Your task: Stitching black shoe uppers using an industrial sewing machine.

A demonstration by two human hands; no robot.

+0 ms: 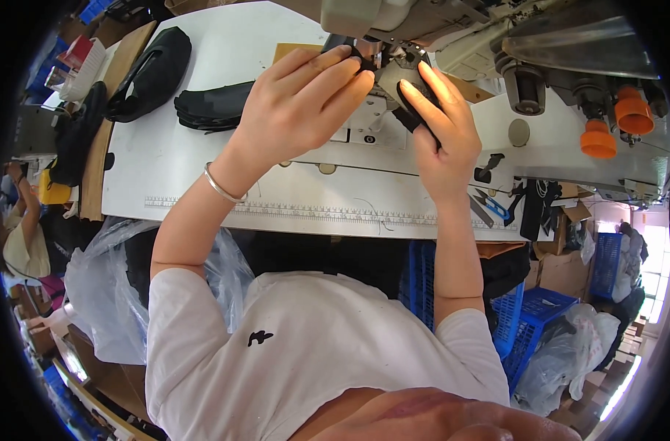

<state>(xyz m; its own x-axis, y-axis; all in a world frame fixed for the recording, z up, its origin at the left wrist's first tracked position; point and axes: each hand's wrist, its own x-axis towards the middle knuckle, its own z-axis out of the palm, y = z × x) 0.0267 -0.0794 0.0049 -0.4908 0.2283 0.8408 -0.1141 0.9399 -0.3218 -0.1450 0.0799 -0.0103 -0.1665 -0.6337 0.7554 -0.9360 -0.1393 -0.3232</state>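
While both hands pinch it, black piece (small) lies diagonal under needle.

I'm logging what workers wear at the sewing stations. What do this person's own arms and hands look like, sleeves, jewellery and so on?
Both forearms are bare. The person wears a white short-sleeved T-shirt with a small dark mark on the chest; its sleeves end near the elbows. A thin silver bangle circles the left wrist. The left hand and right hand have no gloves, and no rings show.
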